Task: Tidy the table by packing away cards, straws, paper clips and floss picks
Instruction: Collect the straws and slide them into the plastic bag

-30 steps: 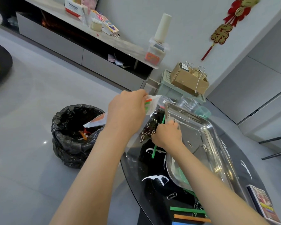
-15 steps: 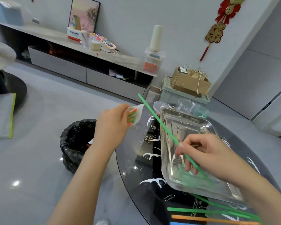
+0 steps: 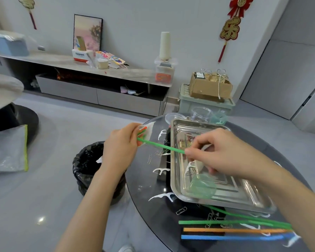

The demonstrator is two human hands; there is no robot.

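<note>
The right hand [image 3: 224, 153] pinched a green straw [image 3: 160, 146], its far tip at the clear bag [image 3: 147, 130] gripped by the left hand [image 3: 121, 146], left of the steel tray [image 3: 176, 179] on the worktop [image 3: 153, 211].

Tray [image 3: 176, 171] crowds table [image 3: 145, 180]; left strip free.

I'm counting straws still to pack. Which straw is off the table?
The thin green straw, pinched in the right hand, its tip at the clear bag in the left hand; others lie flat.
</note>
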